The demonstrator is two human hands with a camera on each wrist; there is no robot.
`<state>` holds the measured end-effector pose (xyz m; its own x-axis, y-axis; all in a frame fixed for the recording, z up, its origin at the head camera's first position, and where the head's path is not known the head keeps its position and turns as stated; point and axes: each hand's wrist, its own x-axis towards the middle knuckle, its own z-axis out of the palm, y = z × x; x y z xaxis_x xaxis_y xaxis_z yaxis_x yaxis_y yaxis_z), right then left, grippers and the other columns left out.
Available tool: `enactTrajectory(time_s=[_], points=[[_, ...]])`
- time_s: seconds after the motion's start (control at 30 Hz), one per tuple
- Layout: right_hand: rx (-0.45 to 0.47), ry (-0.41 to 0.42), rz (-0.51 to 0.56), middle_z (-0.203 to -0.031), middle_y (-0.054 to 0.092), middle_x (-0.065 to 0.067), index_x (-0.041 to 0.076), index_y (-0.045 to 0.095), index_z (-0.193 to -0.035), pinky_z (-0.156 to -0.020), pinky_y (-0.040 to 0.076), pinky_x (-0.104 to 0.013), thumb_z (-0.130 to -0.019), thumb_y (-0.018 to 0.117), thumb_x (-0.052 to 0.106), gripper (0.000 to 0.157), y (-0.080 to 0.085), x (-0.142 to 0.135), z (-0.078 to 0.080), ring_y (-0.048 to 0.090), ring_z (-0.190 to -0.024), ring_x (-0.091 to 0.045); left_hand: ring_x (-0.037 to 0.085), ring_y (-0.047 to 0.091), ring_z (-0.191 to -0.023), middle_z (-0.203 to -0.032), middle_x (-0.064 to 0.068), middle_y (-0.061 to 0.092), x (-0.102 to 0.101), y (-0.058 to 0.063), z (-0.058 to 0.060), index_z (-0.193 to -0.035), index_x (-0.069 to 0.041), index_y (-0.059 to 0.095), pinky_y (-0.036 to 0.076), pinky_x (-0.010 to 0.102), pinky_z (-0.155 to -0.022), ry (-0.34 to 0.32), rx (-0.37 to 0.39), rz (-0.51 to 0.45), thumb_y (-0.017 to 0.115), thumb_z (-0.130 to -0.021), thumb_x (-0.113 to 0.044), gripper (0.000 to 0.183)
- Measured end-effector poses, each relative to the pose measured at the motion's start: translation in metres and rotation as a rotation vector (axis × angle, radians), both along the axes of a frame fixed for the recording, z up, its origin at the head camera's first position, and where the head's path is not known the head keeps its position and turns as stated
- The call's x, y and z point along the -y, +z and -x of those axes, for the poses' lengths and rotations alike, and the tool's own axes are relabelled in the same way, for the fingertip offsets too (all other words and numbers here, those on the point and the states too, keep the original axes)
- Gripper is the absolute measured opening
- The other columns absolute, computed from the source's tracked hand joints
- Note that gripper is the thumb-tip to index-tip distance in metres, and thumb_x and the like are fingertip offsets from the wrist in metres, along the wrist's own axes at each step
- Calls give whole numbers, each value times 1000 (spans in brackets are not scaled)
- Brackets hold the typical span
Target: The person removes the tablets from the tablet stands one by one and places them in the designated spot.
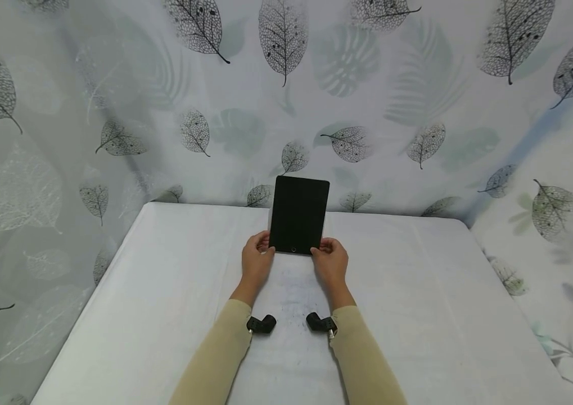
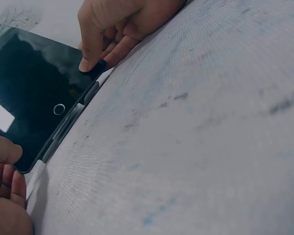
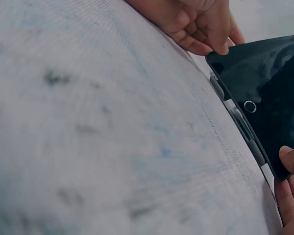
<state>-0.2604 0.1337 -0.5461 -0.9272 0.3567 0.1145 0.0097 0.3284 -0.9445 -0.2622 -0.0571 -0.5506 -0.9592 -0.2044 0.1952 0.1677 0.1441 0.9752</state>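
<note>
A tablet (image 1: 299, 215) with a black, unlit screen stands tilted back over the far part of the table, its round home button at the lower edge. My left hand (image 1: 257, 260) pinches its lower left corner, thumb on the front and fingers behind. At the lower right corner, my right hand (image 1: 330, 261) pinches it the same way. In the left wrist view the tablet (image 2: 36, 88) shows a bright reflection, and its lower edge is close over the cloth. Grey and dark parts with a white edge show beneath that edge in the right wrist view, behind the tablet (image 3: 264, 93).
A white cloth with faint smudges covers the table (image 1: 165, 292). Behind it and at both sides hangs a leaf-patterned curtain (image 1: 266, 118). A small black camera (image 1: 262, 324) is on the left wrist, another camera (image 1: 320, 322) on the right.
</note>
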Motion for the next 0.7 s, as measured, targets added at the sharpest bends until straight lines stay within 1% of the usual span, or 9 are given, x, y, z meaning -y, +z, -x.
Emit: enactTrajectory(time_s=[0.1, 0.23, 0.33, 0.4, 0.53, 0.6, 0.63, 0.7], points=[[18, 2, 45, -100, 72, -14, 3, 69, -103, -83, 55, -35, -83, 79, 5, 22, -3, -2, -1, 68, -94, -25, 30, 63, -112, -120, 17, 66, 1, 0, -1, -133, -1, 64, 53, 43, -101, -18, 18, -4, 67, -88, 6, 46], [6, 34, 123, -98, 72, -16, 1, 69, -102, -78, 54, -25, -81, 80, 2, 24, -4, -4, -2, 67, -89, -19, 28, 65, -114, -123, 16, 69, 4, 0, -3, -133, -4, 65, 54, 41, -101, -20, 34, -24, 68, -89, 5, 45], [-28, 78, 190, -102, 69, -19, -4, 68, -110, -76, 53, -17, -80, 79, -4, 32, -4, -6, -3, 65, -88, -15, 27, 67, -115, -124, 15, 70, 5, 0, -6, -130, -6, 67, 56, 34, -98, -30, 32, -71, 69, -89, 6, 43], [-62, 110, 235, -106, 67, -22, -5, 66, -118, -77, 52, -13, -80, 77, -10, 40, -5, -9, -3, 64, -91, -16, 28, 67, -117, -126, 16, 70, 6, -1, -7, -130, -6, 68, 56, 27, -96, -47, 30, -107, 68, -90, 6, 41], [-141, 192, 290, -113, 63, -33, -9, 62, -130, -80, 53, -13, -82, 72, -16, 50, 12, -12, -13, 63, -96, -26, 26, 66, -117, -126, 15, 69, 6, -2, -7, -131, -8, 68, 56, 19, -89, -78, 10, -137, 68, -90, 6, 43], [-164, 225, 310, -114, 62, -36, -9, 60, -134, -81, 54, -14, -84, 71, -16, 51, 20, -12, -17, 63, -98, -29, 25, 66, -118, -126, 14, 69, 6, -1, -6, -132, -9, 68, 56, 19, -89, -86, -5, -133, 66, -91, 7, 44], [-179, 236, 318, -114, 62, -38, -10, 60, -134, -81, 55, -14, -84, 71, -17, 51, 24, -11, -19, 63, -97, -29, 25, 66, -117, -126, 13, 70, 6, -1, -6, -132, -9, 68, 56, 20, -90, -93, -19, -133, 66, -91, 7, 44], [-192, 242, 338, -114, 61, -38, -10, 59, -136, -81, 55, -14, -85, 70, -17, 53, 24, -11, -19, 63, -96, -28, 24, 64, -120, -128, 12, 69, 7, 0, -5, -134, -9, 67, 56, 20, -92, -104, -33, -132, 65, -92, 7, 45]])
